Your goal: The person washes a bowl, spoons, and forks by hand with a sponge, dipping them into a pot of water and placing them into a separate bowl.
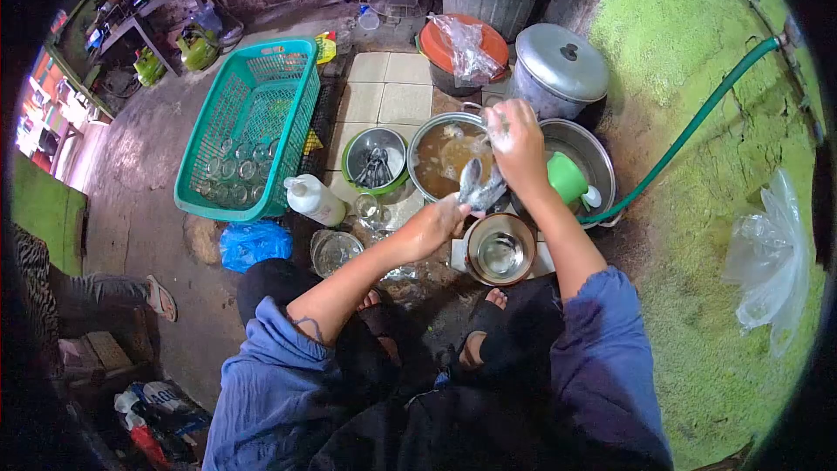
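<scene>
Several metal spoons [476, 185] are held by my left hand [436, 225], its fingers closed round their lower ends, over the near edge of a pot of cloudy brown water [440, 157]. My right hand [516, 135] is raised above the pot's right side, with foam on its closed fingers; what it grips, if anything, I cannot make out. Below the hands sits a round pot with a brown rim [472, 249]. Left of the brown water, a green-rimmed bowl [350, 176] holds more cutlery [377, 167]. A green mug [567, 178] lies in the large pot at right [604, 161].
A teal basket [186, 183] with glasses stands at left, beside a white bottle [314, 201] and blue bag [255, 244]. Behind are a lidded pot [561, 65] and a red-lidded bucket [488, 30]. A green hose [689, 135] crosses the right. Another person's foot [160, 296] shows at left.
</scene>
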A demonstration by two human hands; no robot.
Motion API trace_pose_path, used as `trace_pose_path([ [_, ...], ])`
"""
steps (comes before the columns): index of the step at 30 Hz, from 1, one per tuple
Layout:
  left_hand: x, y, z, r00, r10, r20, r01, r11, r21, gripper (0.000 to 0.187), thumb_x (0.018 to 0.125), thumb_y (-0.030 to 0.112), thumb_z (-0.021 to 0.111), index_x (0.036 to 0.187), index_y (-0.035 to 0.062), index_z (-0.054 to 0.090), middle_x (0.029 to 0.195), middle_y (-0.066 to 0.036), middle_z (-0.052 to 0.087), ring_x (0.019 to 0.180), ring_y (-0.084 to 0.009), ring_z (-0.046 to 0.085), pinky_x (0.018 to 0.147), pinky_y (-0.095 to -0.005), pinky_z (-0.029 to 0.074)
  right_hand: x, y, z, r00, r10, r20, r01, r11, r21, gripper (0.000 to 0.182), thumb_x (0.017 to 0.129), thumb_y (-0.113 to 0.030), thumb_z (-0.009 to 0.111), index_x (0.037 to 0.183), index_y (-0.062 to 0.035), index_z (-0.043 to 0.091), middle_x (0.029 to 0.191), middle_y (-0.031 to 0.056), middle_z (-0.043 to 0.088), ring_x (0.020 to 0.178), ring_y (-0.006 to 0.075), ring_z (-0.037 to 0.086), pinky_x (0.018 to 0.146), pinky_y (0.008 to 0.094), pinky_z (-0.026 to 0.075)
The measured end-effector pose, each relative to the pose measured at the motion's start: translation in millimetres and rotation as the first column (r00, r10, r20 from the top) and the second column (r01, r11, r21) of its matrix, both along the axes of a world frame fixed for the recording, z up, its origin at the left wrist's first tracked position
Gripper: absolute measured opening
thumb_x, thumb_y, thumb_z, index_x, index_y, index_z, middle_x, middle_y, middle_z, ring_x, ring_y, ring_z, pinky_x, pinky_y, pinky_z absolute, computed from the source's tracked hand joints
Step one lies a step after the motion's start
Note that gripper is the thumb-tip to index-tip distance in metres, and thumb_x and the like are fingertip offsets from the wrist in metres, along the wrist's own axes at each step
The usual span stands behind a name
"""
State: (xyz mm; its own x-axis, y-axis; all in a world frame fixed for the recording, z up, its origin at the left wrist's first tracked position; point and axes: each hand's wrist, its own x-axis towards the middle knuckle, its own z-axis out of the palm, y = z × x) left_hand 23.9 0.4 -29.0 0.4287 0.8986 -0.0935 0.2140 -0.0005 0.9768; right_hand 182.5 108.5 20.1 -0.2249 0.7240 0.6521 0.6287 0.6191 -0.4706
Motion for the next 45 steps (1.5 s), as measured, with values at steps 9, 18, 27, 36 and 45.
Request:
trace_pose_path([
  [9, 3.0, -6.1, 23.6, 0.947, 0.137, 0.29, -0.076, 0.974, -0.212, 0.022, 0.099, 0.032, 0.039, 0.107, 0.0115, 0.042, 0.061, 0.004, 0.033, 0.048, -0.0058, 0.027, 0.042, -0.0215, 0.022, -19.8, -29.5, -2.9, 0.977, 0.135, 0.167, -0.149, 0.986, 0.073, 0.023, 0.086, -0.029, 0.056, 0.094, -0.0078, 0.056, 0.103, 0.012, 0.057, 0.103, 0.033, 0.052, 0.086, 0.0464, 0.038],
  [18, -2.8, -4.3, 21.2, 0.995, 0.089, 0.05, -0.081, 0.987, -0.142, 0.031, 0.1, 0.034, 0.037, 0.109, 0.0075, 0.048, 0.063, 0.005, 0.034, 0.05, -0.0053, 0.027, 0.044, -0.0215, 0.024, 6.0, -2.9, -4.8, 0.975, 0.198, -0.099, -0.212, 0.962, -0.172, 0.019, 0.087, -0.021, 0.057, 0.099, -0.0081, 0.052, 0.089, 0.0186, 0.061, 0.086, 0.0406, 0.057, 0.069, 0.0459, 0.044],
  [27, -12.0, -5.4, 25.8, 0.997, 0.037, 0.067, -0.025, 0.985, -0.17, 0.033, 0.099, 0.037, 0.038, 0.104, 0.0085, 0.054, 0.063, 0.007, 0.031, 0.054, -0.0048, 0.027, 0.049, -0.021, 0.023, 47.9, 15.5, 8.0, 0.775, -0.097, -0.625, -0.613, 0.128, -0.78, 0.037, 0.094, -0.044, 0.046, 0.103, -0.0104, 0.058, 0.097, 0.001, 0.06, 0.079, 0.0136, 0.057, 0.066, 0.0298, 0.048],
  [36, -19.5, 0.6, 31.0, 1.0, 0.013, 0.004, -0.012, 0.995, -0.101, 0.035, 0.099, 0.04, 0.037, 0.096, 0.0086, 0.052, 0.062, 0.007, 0.03, 0.055, -0.0049, 0.026, 0.05, -0.0207, 0.022, 43.2, -1.4, 28.6, 0.803, 0.314, -0.507, -0.593, 0.341, -0.729, 0.023, 0.074, -0.014, 0.077, 0.088, -0.0076, 0.06, 0.077, -0.0032, 0.06, 0.068, 0.0053, 0.055, 0.061, 0.0224, 0.045],
  [45, -25.3, 4.0, 33.2, 0.997, 0.017, 0.079, -0.006, 0.99, -0.139, 0.04, 0.098, 0.043, 0.035, 0.093, 0.0072, 0.052, 0.061, 0.004, 0.036, 0.054, -0.007, 0.032, 0.051, -0.0219, 0.029, 28.5, -9.2, 35.6, 0.759, -0.002, -0.651, -0.581, 0.45, -0.678, 0.021, 0.077, -0.022, 0.074, 0.083, -0.0129, 0.056, 0.075, -0.0049, 0.058, 0.062, 0.0046, 0.052, 0.052, 0.021, 0.041],
])
